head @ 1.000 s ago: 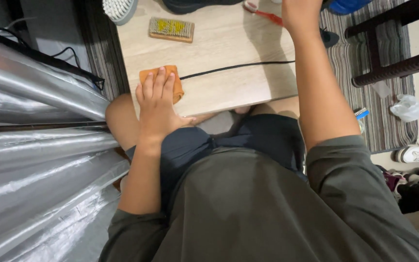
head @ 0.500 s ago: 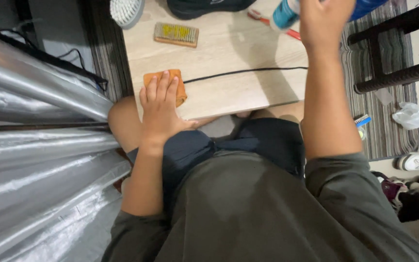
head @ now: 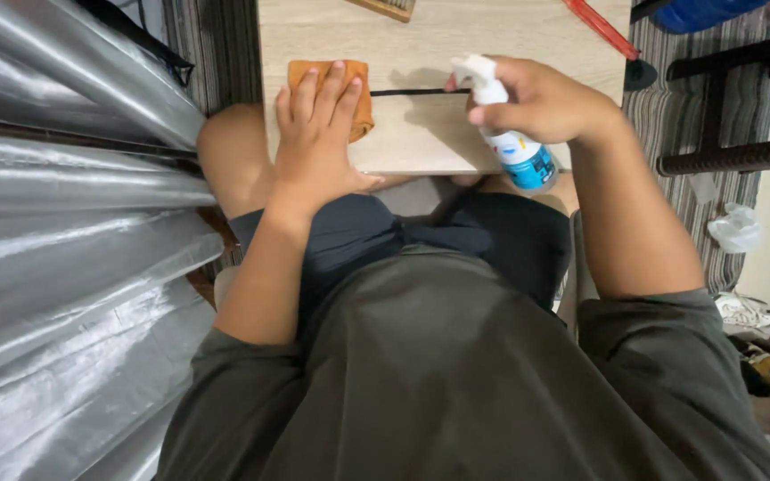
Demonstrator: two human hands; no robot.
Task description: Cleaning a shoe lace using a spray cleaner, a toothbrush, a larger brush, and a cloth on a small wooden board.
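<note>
- Head view: we see our right hand (head: 550, 102) wrapped around a spray bottle (head: 505, 125), held tilted over the near edge of the table (head: 421, 142), with a finger on the white trigger head.
- The bottle is white with a blue band at its lower end; the nozzle points left, toward the cloth (head: 331, 89).
- Our left hand (head: 318, 134) lies flat on the orange cloth, fingers straight and close together, gripping nothing.
- The cloth sits at the table's near left part; our hand hides most of it, so only its far edge and right side show.
- A thin black cord (head: 416, 91) runs across the table from the cloth to the bottle.
- The bottle's middle is covered by our fingers.
- A red tool (head: 601, 28) and a wooden item (head: 385, 7) are cut off at the top edge; we cannot tell what they are.
</note>
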